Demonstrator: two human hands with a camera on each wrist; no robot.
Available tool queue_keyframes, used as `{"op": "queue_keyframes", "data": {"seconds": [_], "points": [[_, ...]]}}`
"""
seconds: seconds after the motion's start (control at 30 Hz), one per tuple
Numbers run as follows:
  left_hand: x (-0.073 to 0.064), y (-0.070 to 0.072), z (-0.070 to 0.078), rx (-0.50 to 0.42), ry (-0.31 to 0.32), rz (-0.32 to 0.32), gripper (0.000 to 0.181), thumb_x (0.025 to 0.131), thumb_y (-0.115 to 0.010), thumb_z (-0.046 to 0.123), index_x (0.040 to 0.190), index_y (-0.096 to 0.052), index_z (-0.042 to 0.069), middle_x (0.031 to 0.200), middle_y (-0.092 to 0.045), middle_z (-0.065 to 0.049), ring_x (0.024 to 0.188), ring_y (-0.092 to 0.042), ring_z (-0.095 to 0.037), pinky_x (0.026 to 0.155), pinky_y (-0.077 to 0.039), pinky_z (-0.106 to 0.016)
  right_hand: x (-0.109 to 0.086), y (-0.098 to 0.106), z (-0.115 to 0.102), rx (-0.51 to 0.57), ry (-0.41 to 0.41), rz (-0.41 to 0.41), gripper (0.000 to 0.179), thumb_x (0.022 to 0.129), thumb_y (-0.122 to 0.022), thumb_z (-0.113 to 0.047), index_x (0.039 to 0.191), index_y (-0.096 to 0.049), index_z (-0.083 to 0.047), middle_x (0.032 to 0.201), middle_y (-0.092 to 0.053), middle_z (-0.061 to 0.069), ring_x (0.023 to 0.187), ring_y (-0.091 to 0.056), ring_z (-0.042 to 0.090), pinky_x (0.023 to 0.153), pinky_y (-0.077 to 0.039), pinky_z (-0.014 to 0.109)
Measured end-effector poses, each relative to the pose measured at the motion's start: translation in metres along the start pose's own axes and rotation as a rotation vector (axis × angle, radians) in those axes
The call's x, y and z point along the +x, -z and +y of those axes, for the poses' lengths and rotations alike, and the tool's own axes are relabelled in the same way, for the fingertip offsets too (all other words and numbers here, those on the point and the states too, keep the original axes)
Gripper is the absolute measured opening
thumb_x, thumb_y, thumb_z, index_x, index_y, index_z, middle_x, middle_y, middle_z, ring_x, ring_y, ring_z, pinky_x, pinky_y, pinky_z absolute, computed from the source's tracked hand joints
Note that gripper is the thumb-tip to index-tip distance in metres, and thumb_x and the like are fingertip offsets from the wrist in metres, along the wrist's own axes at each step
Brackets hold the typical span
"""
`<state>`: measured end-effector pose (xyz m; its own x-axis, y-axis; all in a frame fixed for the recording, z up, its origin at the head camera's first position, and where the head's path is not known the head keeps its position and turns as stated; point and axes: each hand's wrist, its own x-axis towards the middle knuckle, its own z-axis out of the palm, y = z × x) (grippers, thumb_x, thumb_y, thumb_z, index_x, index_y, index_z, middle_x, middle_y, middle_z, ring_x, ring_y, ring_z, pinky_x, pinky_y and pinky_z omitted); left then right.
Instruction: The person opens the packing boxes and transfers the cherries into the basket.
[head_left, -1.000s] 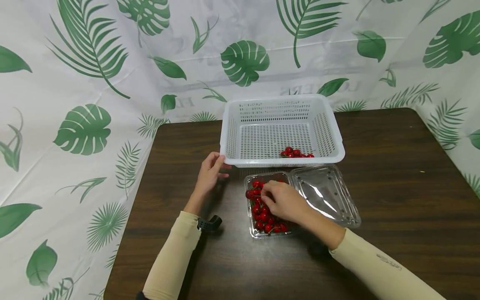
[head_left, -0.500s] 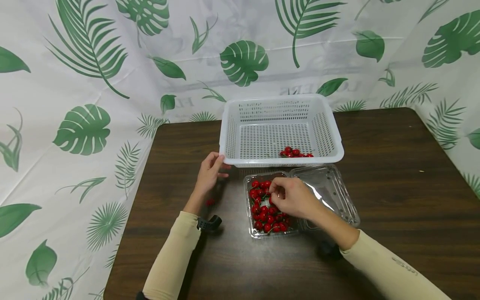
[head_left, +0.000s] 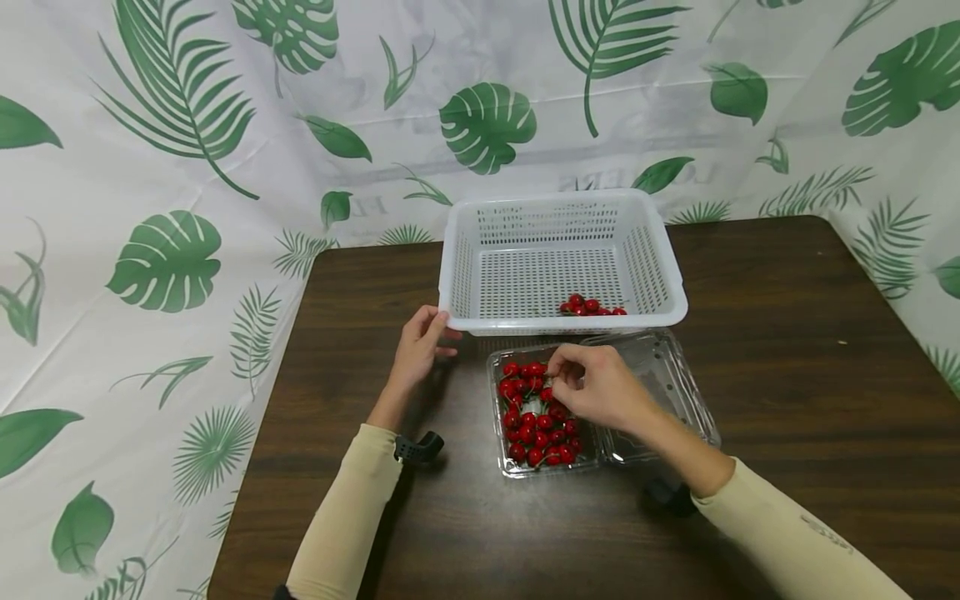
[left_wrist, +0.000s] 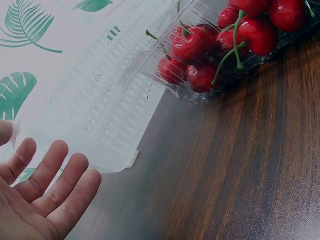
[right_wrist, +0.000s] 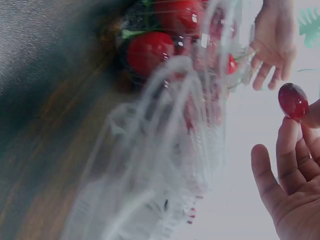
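Note:
My right hand (head_left: pixel 603 385) is above a clear plastic clamshell of red cherries (head_left: pixel 528 433). In the right wrist view its fingertips pinch one cherry (right_wrist: pixel 293 101), which the hand mostly hides in the head view. My left hand (head_left: pixel 415 346) is at the near left corner of a white perforated basket (head_left: pixel 562 323), thumb over the rim. The left wrist view shows the other fingers of that left hand (left_wrist: pixel 55 192) spread below the corner. Inside the clamshell, a pale patch of bottom shows among the fruit.
Several cherries (head_left: pixel 592 306) lie in the basket's near right part. The clamshell's lid (head_left: pixel 663 392) is folded out to the right, partly under my right forearm. All stand on a dark wooden table (head_left: pixel 787 367) before a leaf-patterned cloth (head_left: pixel 300 150).
My right hand has moved a little right and up over the clamshell. A blurred red thing seen beside my left wrist half a second ago no longer shows. My left hand stays put.

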<state>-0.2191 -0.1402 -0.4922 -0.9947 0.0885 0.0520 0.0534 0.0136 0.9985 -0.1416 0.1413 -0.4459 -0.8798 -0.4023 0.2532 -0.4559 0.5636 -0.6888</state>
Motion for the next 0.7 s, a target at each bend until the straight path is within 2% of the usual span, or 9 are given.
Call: {"op": "queue_keyframes", "data": {"seconds": [0.47, 0.57, 0.7], "points": [[0.0, 0.001, -0.001, -0.002, 0.001, -0.019, 0.032, 0.105, -0.049, 0.021, 0.113, -0.051, -0.009, 0.11, -0.061, -0.024, 0.1, -0.058, -0.054, 0.075, -0.054, -0.063, 0.01, 0.03, -0.007, 0.001, 0.08, 0.115, 0.013, 0.079, -0.065, 0.001, 0.084, -0.066, -0.012, 0.075, -0.062, -0.008, 0.066, -0.056, 0.008, 0.057, -0.052, 0.033], [0.0, 0.0, 0.0, -0.01, 0.001, -0.015, 0.029, 0.105, -0.049, 0.02, 0.112, -0.052, -0.008, 0.109, -0.062, -0.023, 0.1, -0.057, -0.057, 0.073, -0.056, -0.061, 0.014, 0.038, -0.007, 0.005, 0.069, 0.14, 0.014, 0.079, -0.065, 0.002, 0.084, -0.066, -0.012, 0.074, -0.063, -0.007, 0.065, -0.056, 0.009, 0.058, -0.051, 0.031], [-0.001, -0.001, 0.001, -0.006, 0.0, -0.008, 0.026, 0.105, -0.049, 0.018, 0.11, -0.052, -0.007, 0.108, -0.062, -0.022, 0.1, -0.057, -0.057, 0.071, -0.058, -0.056, 0.02, 0.046, -0.002, -0.011, 0.011, 0.182, 0.011, 0.083, -0.065, -0.001, 0.085, -0.067, -0.011, 0.073, -0.063, -0.005, 0.066, -0.057, 0.012, 0.06, -0.049, 0.026]]}}
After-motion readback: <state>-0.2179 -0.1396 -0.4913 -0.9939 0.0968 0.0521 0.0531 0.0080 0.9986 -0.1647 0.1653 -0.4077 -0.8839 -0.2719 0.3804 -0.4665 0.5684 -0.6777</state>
